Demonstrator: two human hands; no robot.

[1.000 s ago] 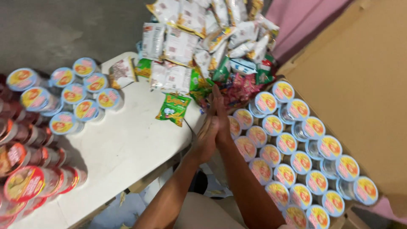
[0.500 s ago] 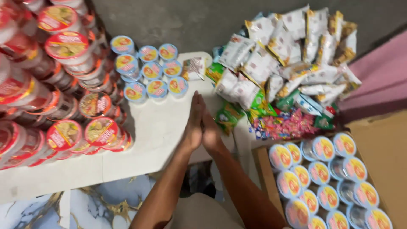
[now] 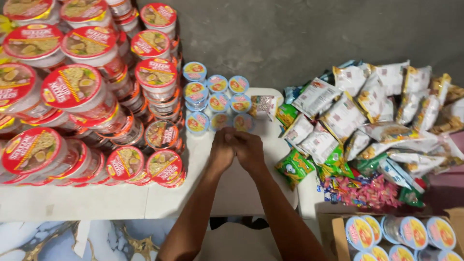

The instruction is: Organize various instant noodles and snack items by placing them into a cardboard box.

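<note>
**Hands clasped over table, cups on both sides**

Here the left hand point(image 3: 221, 155) and right hand point(image 3: 249, 152) are pressed together, fingers interlocked, over the white table point(image 3: 87, 203); neither grasps any object. Nearest things: the small blue-lidded cups point(image 3: 217, 103), at 12 o'clock from the hands, just beyond the fingertips, standing in rows, all sealed. At 9 to 11 o'clock, the red-lidded noodle cups point(image 3: 72, 87) are stacked in tall tiers, lids closed, contents not visible. At 2 to 3 o'clock lies a heap of white and green snack packets point(image 3: 348, 116), with pink wrapped sweets point(image 3: 372, 192) at its near edge. At 4 o'clock, a cardboard box point(image 3: 338, 237) holds more blue-lidded cups, packed upright in rows.
</note>
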